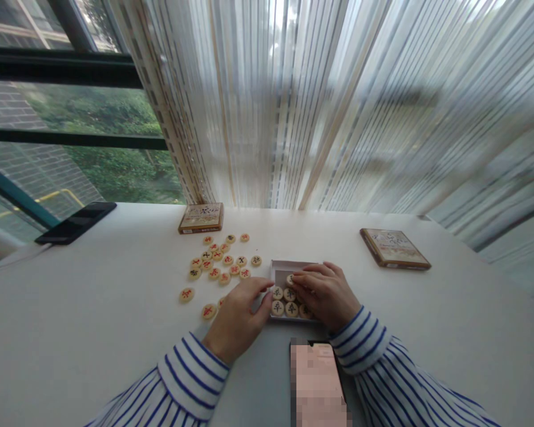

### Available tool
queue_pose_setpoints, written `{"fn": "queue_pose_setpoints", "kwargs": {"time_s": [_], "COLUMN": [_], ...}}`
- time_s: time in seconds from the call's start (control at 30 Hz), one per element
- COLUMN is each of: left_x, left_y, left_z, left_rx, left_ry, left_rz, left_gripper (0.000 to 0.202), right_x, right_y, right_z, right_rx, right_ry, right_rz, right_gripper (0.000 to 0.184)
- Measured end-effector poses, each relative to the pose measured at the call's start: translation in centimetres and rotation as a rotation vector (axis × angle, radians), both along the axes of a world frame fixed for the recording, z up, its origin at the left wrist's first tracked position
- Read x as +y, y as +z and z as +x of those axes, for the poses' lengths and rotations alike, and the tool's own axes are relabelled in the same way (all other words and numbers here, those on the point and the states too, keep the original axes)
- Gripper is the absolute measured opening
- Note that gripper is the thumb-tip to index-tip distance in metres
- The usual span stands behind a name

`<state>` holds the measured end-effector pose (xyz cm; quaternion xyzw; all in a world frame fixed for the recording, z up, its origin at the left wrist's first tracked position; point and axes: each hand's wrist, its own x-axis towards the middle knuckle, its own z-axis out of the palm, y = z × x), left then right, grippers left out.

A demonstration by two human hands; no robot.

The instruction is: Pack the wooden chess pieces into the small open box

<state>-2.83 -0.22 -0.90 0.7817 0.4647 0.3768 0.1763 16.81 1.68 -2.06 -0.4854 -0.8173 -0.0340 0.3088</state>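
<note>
A shallow open box (293, 266) with pale walls holds several round wooden Chinese chess pieces (277, 308) with black characters, set in rows. My right hand (331, 293) reaches over its right side, fingertips closed on one Chinese chess piece (290, 279) at the back row. At the box's left wall is my left hand (238, 314), thumb and forefinger apart, with no piece visible between them; its other fingers are hidden. To the left, loose pieces (228, 260) lie scattered, most with red characters and some with black. One red piece (209, 311) lies close beside my left hand.
Two flat patterned boxes lie on the white table (93, 332): one box (201, 217) at the back left, another box (395, 249) at the right. A lit phone (318, 379) is in front of the open box. A black device (76, 223) with a cable lies far left, by the window.
</note>
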Motion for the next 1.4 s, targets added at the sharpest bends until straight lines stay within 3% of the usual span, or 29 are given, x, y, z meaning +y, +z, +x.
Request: {"fn": "queue_pose_setpoints", "kwargs": {"time_s": [0.33, 1.4], "left_x": [-0.07, -0.06], "left_y": [0.36, 0.35], "left_z": [0.13, -0.08], "left_rx": [-0.021, -0.026], "left_ry": [-0.019, -0.014], "left_rz": [0.004, 0.009], "left_gripper": [0.015, 0.015], "right_x": [0.12, -0.27], "right_y": [0.42, 0.60], "right_z": [-0.31, -0.09], "right_rx": [-0.079, -0.111], "right_ry": [0.007, 0.054], "right_rz": [-0.123, -0.124], "right_gripper": [0.010, 0.020]}}
